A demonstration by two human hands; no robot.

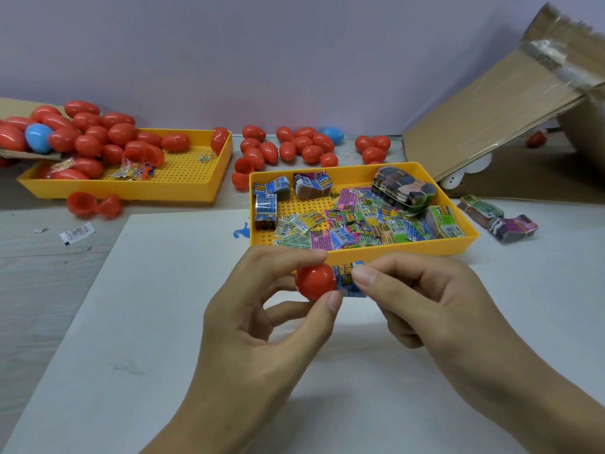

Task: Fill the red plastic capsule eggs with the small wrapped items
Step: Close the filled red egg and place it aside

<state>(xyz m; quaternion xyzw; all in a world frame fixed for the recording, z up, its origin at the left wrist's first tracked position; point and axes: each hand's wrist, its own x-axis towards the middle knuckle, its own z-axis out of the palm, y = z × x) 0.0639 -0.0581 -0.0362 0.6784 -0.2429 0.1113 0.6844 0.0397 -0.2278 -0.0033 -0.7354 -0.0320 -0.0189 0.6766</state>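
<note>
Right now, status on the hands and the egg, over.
Left hand pinching red egg half. Right hand pushing wrapped item into it. Yellow tray of wrapped items just behind; nothing in the way.

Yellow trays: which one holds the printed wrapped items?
The near yellow tray, just beyond the hands, holds the printed packets. The far-left yellow tray holds mostly red eggs instead.

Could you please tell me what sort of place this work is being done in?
Probably a small hand-packing workstation, not a factory line. A yellow tray holds printed wrapped items, loose red capsule eggs lie along the wall, and an opened cardboard box stands at the right. The left hand holds a red egg half.
</note>
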